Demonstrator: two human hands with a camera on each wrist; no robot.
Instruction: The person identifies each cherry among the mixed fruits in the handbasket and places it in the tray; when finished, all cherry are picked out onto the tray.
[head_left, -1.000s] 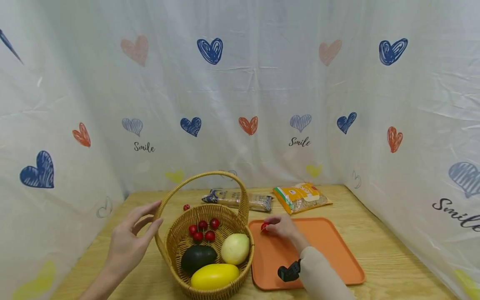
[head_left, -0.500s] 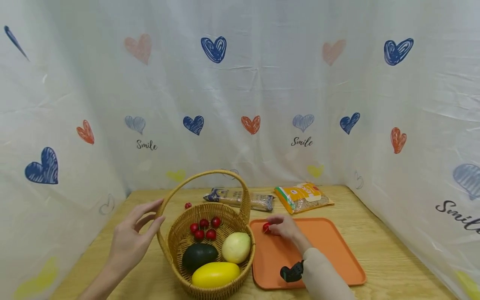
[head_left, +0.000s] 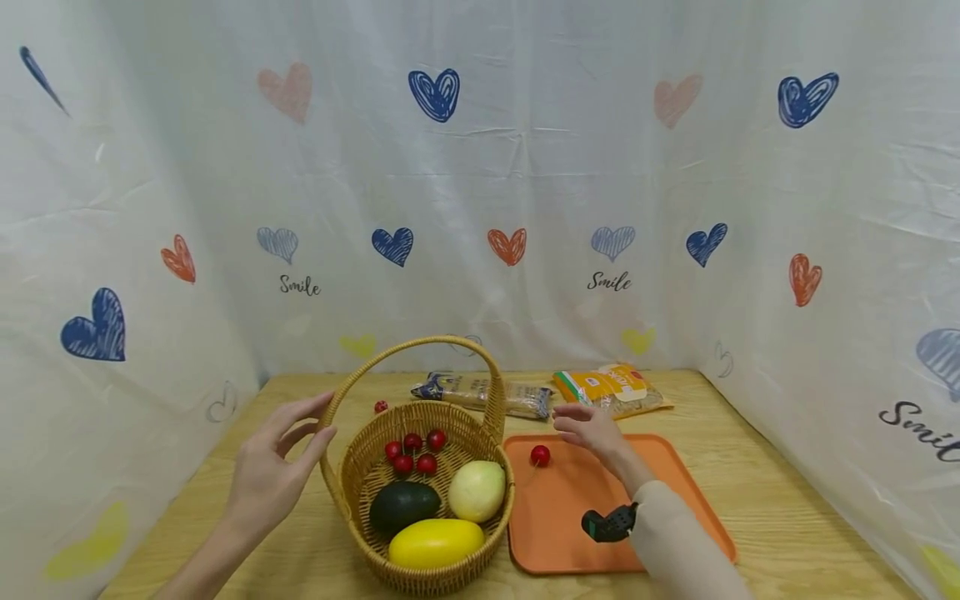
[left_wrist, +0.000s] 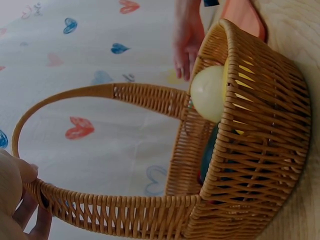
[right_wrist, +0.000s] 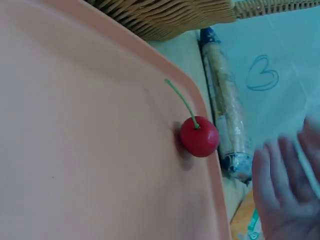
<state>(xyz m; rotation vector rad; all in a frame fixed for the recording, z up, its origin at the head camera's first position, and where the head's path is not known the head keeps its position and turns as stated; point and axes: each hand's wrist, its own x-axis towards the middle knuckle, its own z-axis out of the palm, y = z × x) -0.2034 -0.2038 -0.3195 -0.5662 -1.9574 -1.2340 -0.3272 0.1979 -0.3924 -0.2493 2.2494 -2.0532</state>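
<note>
A wicker basket point(head_left: 420, 575) stands on the table, its arched handle point(left_wrist: 90, 202) gripped between thumb and fingers by my left hand point(head_left: 272, 467). Inside lie several red cherries point(head_left: 412, 442), a dark green avocado-shaped fruit point(head_left: 405, 507), a yellow oval fruit point(head_left: 437, 544) and a pale round fruit point(head_left: 477, 492). One cherry point(right_wrist: 199, 136) with a green stem rests on the orange tray point(head_left: 555, 533), near its far left corner. My right hand point(head_left: 596, 435) is above the tray, right of that cherry and apart from it, holding nothing.
Behind the basket lies a long clear packet point(head_left: 480, 394) with dark blue ends. An orange-yellow food bag point(head_left: 615, 390) lies behind the tray. A small red item point(head_left: 381, 407) sits beyond the basket's left rim. Heart-printed curtains point(head_left: 480, 192) enclose the table.
My right hand has let go of the cherry on the tray and moved up and right. My left hand stays at the basket handle. The head view has shifted slightly.
</note>
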